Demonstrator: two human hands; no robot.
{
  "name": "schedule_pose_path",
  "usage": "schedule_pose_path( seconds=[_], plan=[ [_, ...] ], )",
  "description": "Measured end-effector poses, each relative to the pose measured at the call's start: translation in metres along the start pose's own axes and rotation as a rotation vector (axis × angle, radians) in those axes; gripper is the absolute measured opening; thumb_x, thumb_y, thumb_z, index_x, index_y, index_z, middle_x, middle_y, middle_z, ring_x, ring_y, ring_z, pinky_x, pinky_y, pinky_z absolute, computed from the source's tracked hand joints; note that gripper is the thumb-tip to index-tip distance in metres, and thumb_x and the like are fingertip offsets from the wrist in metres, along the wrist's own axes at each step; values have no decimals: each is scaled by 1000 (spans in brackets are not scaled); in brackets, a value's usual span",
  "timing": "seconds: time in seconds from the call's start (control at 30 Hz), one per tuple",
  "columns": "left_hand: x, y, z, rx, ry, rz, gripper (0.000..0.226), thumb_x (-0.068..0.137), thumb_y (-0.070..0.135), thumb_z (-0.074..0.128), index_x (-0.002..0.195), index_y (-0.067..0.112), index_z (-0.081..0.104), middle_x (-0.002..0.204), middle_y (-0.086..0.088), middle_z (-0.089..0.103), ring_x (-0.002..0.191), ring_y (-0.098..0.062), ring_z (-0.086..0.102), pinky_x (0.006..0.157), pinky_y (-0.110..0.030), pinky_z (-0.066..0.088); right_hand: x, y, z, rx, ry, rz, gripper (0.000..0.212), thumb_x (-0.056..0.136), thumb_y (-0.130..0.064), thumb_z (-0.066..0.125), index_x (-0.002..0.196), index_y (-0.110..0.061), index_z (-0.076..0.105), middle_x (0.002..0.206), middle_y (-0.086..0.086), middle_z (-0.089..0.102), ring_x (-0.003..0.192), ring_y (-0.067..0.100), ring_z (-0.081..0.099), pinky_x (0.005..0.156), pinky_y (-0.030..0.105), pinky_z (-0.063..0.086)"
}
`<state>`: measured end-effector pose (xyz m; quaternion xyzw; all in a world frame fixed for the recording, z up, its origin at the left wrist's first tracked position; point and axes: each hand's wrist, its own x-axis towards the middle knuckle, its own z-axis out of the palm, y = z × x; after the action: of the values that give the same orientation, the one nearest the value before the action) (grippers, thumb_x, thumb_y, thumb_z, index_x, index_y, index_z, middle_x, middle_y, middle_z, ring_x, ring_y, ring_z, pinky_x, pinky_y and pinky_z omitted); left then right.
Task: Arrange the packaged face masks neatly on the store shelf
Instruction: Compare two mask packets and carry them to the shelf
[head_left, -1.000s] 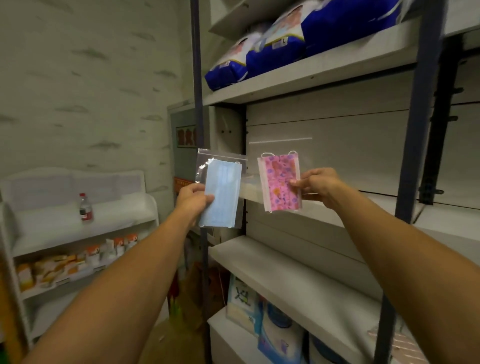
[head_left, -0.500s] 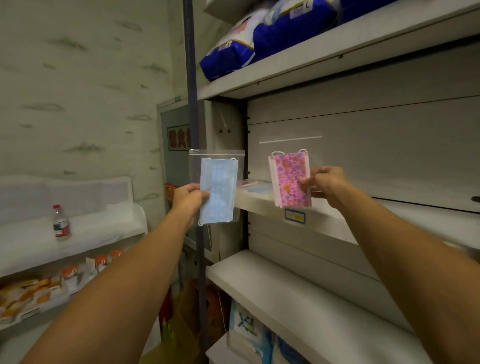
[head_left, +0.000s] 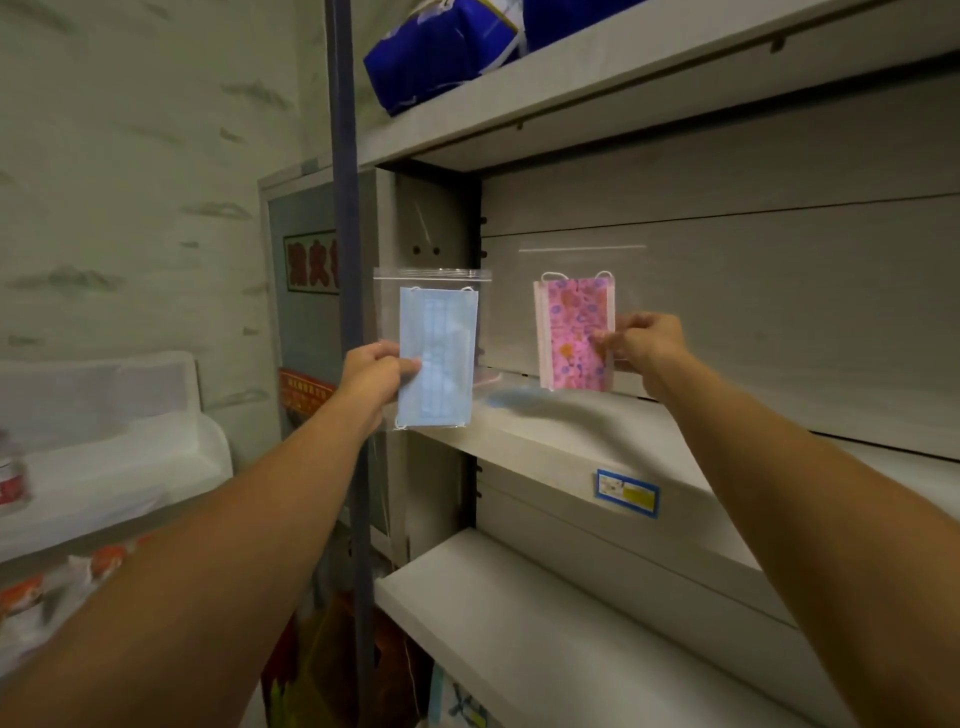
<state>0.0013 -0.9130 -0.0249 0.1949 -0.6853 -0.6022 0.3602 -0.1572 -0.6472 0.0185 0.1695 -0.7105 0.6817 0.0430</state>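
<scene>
My left hand (head_left: 375, 375) pinches the left edge of a clear zip bag holding a light blue face mask (head_left: 441, 353), upright in front of the shelf's left end. My right hand (head_left: 643, 347) pinches the right edge of another clear bag with a pink patterned mask (head_left: 571, 327), upright just above the middle shelf (head_left: 597, 441). On that shelf behind the two bags lie other packaged masks (head_left: 498, 392), one bluish and one pinkish, blurred and partly hidden.
A dark metal upright (head_left: 345, 208) stands just left of the blue mask. Blue bulk packs (head_left: 441, 47) sit on the top shelf. A price tag (head_left: 627, 492) is on the middle shelf's front edge. A lower shelf (head_left: 545, 634) lies below; a white side rack (head_left: 104, 467) stands left.
The view has moved closer and turned up towards the middle shelf. Both hands keep their bags, which now hang upright and level side by side; the pink one sits closer over the shelf.
</scene>
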Motion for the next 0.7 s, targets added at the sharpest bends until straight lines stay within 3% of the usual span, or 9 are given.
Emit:
schedule_pose_path(
  seconds=[0.17, 0.3, 0.47, 0.57, 0.7],
  plan=[
    [50, -16, 8, -32, -73, -6, 22, 89, 9, 73, 109, 11, 67, 112, -5, 67, 101, -25, 67, 88, -43, 60, 25, 3, 17, -12, 33, -52, 34, 81, -4, 81, 109, 5, 63, 100, 13, 71, 78, 20, 71, 58, 29, 59],
    [91, -24, 21, -115, -160, -18, 18, 91, 8, 70, 108, 12, 67, 109, -3, 68, 99, -22, 67, 79, -35, 59, 41, 9, 32, -22, 65, -72, 31, 83, -4, 79, 108, 5, 63, 99, 11, 71, 80, 19, 70, 58, 28, 57],
    [145, -36, 41, -222, -324, -89, 26, 88, 2, 70, 113, 9, 67, 117, -11, 69, 106, -29, 68, 91, -48, 59, 55, 21, 51, -33, 91, -84, 26, 82, 0, 78, 103, 2, 64, 97, 10, 70, 85, 23, 71, 65, 32, 60],
    [173, -42, 56, -213, -411, -86, 26, 87, 1, 71, 111, 9, 68, 115, -11, 70, 102, -28, 69, 82, -44, 61, 66, 28, 59, -7, 146, -90, 19, 81, 2, 78, 94, -1, 66, 94, 11, 70, 81, 23, 70, 69, 36, 62],
    [191, -50, 77, -74, -532, -48, 20, 90, 4, 69, 106, 15, 66, 102, -3, 68, 91, -21, 66, 72, -38, 57, 76, 41, 64, 55, 226, -78, 28, 80, 4, 78, 106, 5, 67, 97, 14, 71, 80, 23, 72, 63, 30, 60]
  ],
)
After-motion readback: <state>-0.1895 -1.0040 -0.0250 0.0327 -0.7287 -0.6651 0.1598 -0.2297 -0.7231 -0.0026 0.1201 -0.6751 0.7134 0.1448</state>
